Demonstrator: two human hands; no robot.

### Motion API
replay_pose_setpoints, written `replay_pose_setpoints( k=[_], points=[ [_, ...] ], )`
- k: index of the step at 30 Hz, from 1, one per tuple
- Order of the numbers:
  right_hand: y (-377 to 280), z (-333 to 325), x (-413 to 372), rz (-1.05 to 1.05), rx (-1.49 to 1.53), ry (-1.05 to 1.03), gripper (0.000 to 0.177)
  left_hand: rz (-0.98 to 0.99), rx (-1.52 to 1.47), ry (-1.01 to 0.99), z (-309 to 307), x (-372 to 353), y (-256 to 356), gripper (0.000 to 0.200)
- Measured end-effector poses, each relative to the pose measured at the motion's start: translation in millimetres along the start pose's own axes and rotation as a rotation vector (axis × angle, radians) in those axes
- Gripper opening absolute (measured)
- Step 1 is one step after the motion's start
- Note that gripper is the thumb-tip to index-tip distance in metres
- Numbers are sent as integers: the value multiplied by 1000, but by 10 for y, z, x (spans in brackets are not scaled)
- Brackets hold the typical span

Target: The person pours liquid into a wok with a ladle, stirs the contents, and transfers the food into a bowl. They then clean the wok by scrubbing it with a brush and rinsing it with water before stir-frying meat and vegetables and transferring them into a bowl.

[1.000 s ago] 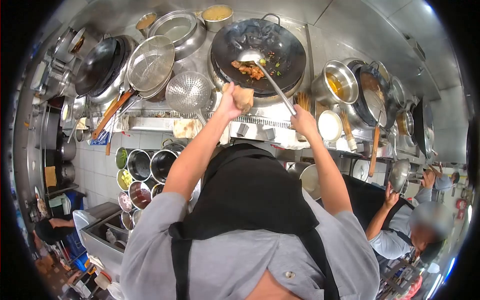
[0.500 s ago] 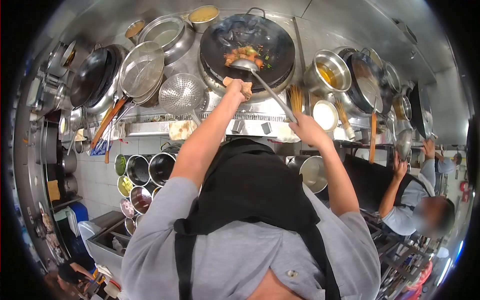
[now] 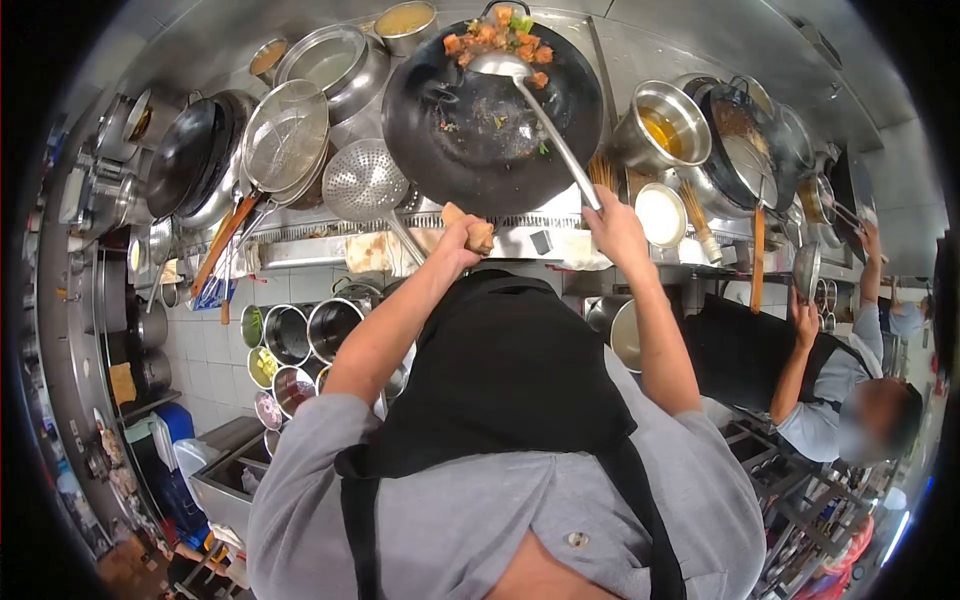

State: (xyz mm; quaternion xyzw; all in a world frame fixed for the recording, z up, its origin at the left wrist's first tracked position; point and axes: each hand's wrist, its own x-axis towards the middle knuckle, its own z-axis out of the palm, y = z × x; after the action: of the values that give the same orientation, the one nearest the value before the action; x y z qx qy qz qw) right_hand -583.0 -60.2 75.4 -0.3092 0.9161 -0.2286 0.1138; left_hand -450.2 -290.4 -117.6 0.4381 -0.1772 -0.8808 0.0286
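My left hand (image 3: 456, 246) is closed around a folded tan cloth (image 3: 481, 238) at the near rim of the black wok (image 3: 480, 170); the wok's grip there is hidden. In my right hand (image 3: 617, 232) is the handle of a steel ladle (image 3: 552, 128). The ladle's bowl lies upside down near the wok's far side, against the orange-brown chunks of food (image 3: 497, 40) with green pieces. A few scraps of food dot the wok's bare middle.
Left of the wok are a perforated skimmer (image 3: 365, 180), mesh strainers (image 3: 285, 140) and a steel pot (image 3: 335, 70). On the right stand a pot of yellow liquid (image 3: 660, 130), a white bowl (image 3: 660, 215) and bamboo brushes (image 3: 698, 222). A co-worker (image 3: 850, 370) holds utensils farther right.
The wok has come toward me with my left hand and the cloth. The food has shifted from the middle to the far rim, and the ladle's bowl has moved away from me.
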Motion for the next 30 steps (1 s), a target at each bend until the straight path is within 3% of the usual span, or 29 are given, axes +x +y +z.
replay_pose_setpoints(
  k=[2,4,6,7,8,10,12,15,16,18,20,22,24,25,27,28,29,30],
  points=[
    [-5,-317,-216,-48,66,-60,36,-245,-26,60,-19,-190,23,12],
    [-96,-809,-440,-86,224,-166,35,-245,14,-26,288,-618,250,10],
    [-239,-1219,-507,187,245,-432,34,-71,23,-77,669,-755,507,9],
    [-240,-1239,-483,176,197,-478,34,-91,9,-52,820,-649,583,10],
    [-212,-1153,-402,174,196,-475,34,-106,-4,-30,963,-520,690,10],
    [-31,-732,-154,-26,-17,-352,29,-64,44,9,990,-312,838,9],
    [197,-195,153,-109,3,-129,30,-23,104,-194,634,63,764,15],
    [123,84,285,8,60,4,31,71,114,-163,246,241,410,19],
    [101,24,250,4,61,9,31,114,83,-190,156,200,314,20],
    [45,-240,2,-45,189,-4,33,-72,144,10,103,-32,193,23],
    [103,-654,-216,-29,207,-130,35,-86,94,71,401,-515,310,21],
    [-81,-1207,-447,258,333,-391,34,-96,53,-163,672,-843,560,18],
    [-223,-1403,-448,299,264,-468,33,-2,91,106,1170,-976,748,16],
    [-260,-1439,-439,332,196,-530,32,-114,98,8,1002,-549,824,13],
    [-19,-975,-231,44,90,-403,32,-29,177,43,947,-409,754,13],
    [56,-709,-89,-23,27,-291,33,52,251,84,894,-333,701,12],
    [81,-452,31,-88,-33,-179,34,41,245,-4,657,-81,662,14],
    [67,-237,113,-30,0,-114,34,41,253,-3,490,-10,585,14]
  ],
)
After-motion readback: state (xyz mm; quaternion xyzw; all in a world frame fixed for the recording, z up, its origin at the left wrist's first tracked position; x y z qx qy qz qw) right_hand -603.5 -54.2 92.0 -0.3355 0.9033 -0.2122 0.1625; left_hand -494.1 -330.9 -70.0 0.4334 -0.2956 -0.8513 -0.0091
